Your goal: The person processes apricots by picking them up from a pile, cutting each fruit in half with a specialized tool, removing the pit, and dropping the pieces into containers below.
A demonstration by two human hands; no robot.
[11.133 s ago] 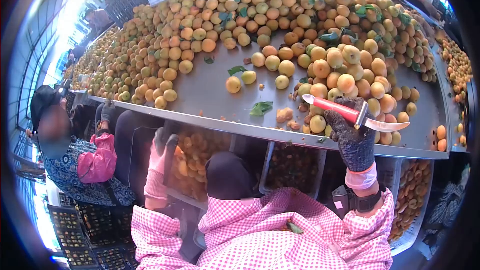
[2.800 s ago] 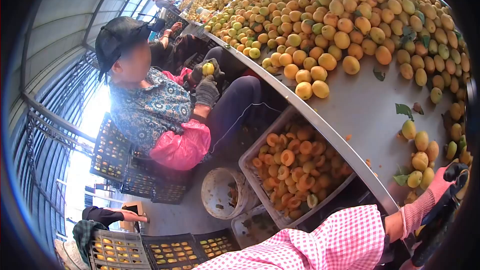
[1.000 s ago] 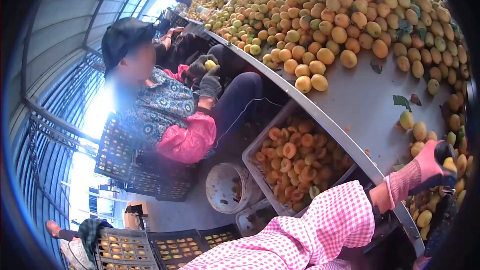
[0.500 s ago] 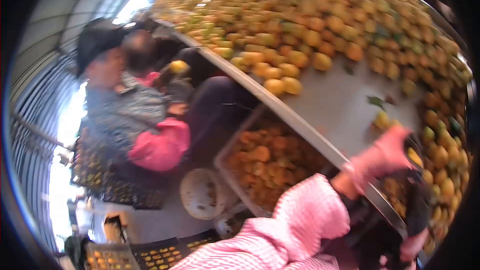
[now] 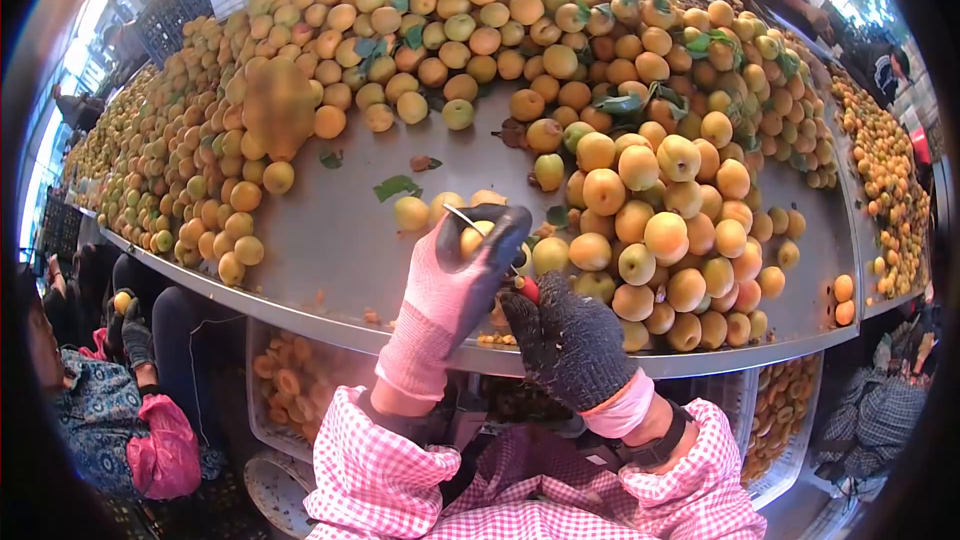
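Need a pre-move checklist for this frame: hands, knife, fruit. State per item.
1. Grip: left hand in pink glove closed on the round yellow-orange apricot: ok.
2. Tool: right hand in dark knit glove holds the red-handled knife: ok.
3. Thin steel blade lies across that apricot: ok.
4. Left fingertips clear of the blade's edge: cannot tell.
5. Pale plastic crate of halved apricots sits under the grey metal table: ok.
6. Co-worker's gloved hands far from the knife: ok.

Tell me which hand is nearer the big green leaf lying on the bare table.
Left. The left hand, gripping an apricot, is just below-right of the green leaf; the right hand, gripping a knife, sits lower and farther right, beyond the left.
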